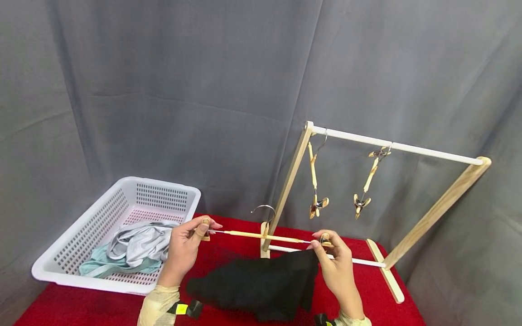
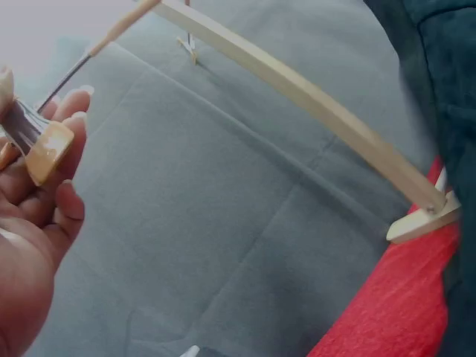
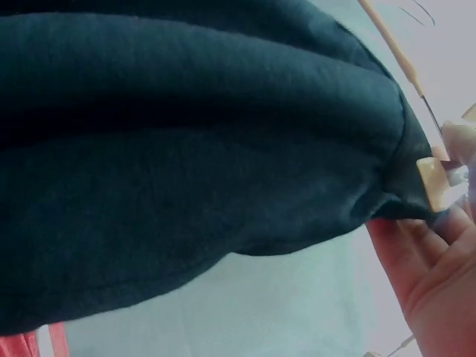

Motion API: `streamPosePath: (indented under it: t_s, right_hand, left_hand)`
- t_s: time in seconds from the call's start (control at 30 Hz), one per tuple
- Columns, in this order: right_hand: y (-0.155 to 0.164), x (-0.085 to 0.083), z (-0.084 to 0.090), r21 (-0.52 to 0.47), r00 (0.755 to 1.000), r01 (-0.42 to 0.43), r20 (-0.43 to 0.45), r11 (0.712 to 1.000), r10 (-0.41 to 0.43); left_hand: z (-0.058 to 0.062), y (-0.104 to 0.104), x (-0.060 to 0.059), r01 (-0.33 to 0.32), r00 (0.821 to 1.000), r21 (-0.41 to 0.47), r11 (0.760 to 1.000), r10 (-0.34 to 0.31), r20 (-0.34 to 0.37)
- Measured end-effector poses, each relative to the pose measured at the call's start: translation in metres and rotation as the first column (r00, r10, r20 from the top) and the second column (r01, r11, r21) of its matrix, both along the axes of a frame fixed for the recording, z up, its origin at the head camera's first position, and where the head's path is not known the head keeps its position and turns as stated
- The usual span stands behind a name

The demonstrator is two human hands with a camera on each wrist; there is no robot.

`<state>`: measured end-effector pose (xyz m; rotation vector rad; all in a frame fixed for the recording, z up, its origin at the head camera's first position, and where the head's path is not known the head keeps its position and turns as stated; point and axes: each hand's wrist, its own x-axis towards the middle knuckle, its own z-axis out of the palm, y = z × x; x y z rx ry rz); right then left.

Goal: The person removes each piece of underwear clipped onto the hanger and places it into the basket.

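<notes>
A clip hanger (image 1: 244, 234) with a wooden bar and metal hook spans between both hands, hook upward. My left hand (image 1: 185, 251) pinches the clip at its left end. No cloth shows at this clip (image 2: 49, 152) in the left wrist view. The right hand (image 1: 336, 269) grips the clip at the other end. A dark garment (image 1: 253, 285) hangs from that right end, its corner at the clip (image 3: 435, 184), and sags to the left below the bar.
At the left, a white plastic basket (image 1: 159, 184) holds grey cloth (image 1: 142, 240) and teal cloth (image 1: 99, 265). A wooden rack (image 1: 438, 213) with a white rail (image 1: 424, 151) stands at the right, carrying two clip hangers. Red cloth (image 1: 228, 222) covers the table; a grey curtain hangs behind.
</notes>
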<state>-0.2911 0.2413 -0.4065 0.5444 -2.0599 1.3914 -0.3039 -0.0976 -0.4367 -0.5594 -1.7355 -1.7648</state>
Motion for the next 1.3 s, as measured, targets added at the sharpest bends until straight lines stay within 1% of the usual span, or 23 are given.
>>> streamPosePath:
  t_s: [0.13,0.23,0.33,0.43,0.5,0.57,0.63,0.7,0.73,0.8,0.87,0.97,1.07,1.17,1.23,1.3]
  right_hand:
    - [0.005,-0.004,-0.007,0.020,0.999,0.003,0.034,1.000,-0.003]
    - [0.004,-0.003,-0.003,0.032,1.000,-0.001,0.030,0.999,0.000]
    - [0.000,0.002,0.006,0.042,1.000,-0.011,0.012,0.999,0.010]
    - [0.000,0.003,0.008,0.066,1.000,-0.004,0.007,0.998,0.004]
    - [0.003,0.001,0.003,0.090,1.000,0.006,0.008,0.996,-0.007]
    - [0.006,-0.001,-0.004,0.108,1.000,0.022,0.020,0.994,-0.024]
    - [0.010,-0.001,-0.008,0.124,0.999,0.026,0.031,0.992,-0.030]
    - [0.013,-0.001,-0.008,0.124,0.998,0.024,0.050,0.992,-0.030]
    - [0.014,0.000,-0.008,0.124,0.998,0.023,0.060,0.992,-0.031]
    - [0.017,0.001,-0.006,0.136,0.997,0.011,0.077,0.991,-0.021]
    - [0.019,0.001,-0.003,0.157,0.996,-0.011,0.090,0.988,-0.004]
    - [0.023,0.002,0.000,0.199,0.994,-0.036,0.107,0.979,0.015]
    - [0.028,0.005,0.004,0.238,0.989,-0.046,0.146,0.970,0.011]
    - [0.033,0.008,0.008,0.266,0.984,-0.053,0.178,0.962,0.005]
    - [0.036,0.009,0.010,0.273,0.983,-0.065,0.183,0.960,0.014]
    - [0.037,0.010,0.011,0.273,0.986,-0.070,0.168,0.959,0.024]
  left_hand:
    - [0.001,-0.001,0.000,0.015,0.999,0.002,1.000,-0.015,0.053]
    - [0.003,-0.002,-0.001,0.040,0.996,-0.009,0.999,-0.039,0.083]
    - [0.005,-0.003,-0.001,0.084,0.992,-0.031,0.996,-0.081,0.099]
    - [0.006,-0.004,0.001,0.146,0.983,-0.075,0.986,-0.136,0.122]
    - [0.007,-0.005,0.003,0.183,0.976,-0.132,0.974,-0.163,0.144]
    - [0.007,-0.005,0.006,0.213,0.968,-0.202,0.956,-0.178,0.179]
    - [0.008,-0.005,0.008,0.261,0.953,-0.258,0.930,-0.206,0.224]
    - [0.008,-0.004,0.010,0.298,0.938,-0.304,0.905,-0.217,0.272]
    - [0.009,-0.004,0.010,0.322,0.927,-0.314,0.893,-0.231,0.294]
    - [0.009,-0.004,0.010,0.347,0.916,-0.338,0.875,-0.237,0.325]
    - [0.010,-0.005,0.010,0.333,0.920,-0.365,0.869,-0.215,0.328]
    - [0.010,-0.005,0.010,0.314,0.929,-0.377,0.871,-0.200,0.310]
    - [0.010,-0.005,0.010,0.310,0.935,-0.364,0.878,-0.212,0.286]
    - [0.009,-0.005,0.009,0.292,0.943,-0.360,0.886,-0.203,0.264]
    - [0.008,-0.005,0.009,0.276,0.948,-0.359,0.891,-0.191,0.255]
    - [0.008,-0.005,0.009,0.263,0.951,-0.362,0.894,-0.177,0.253]
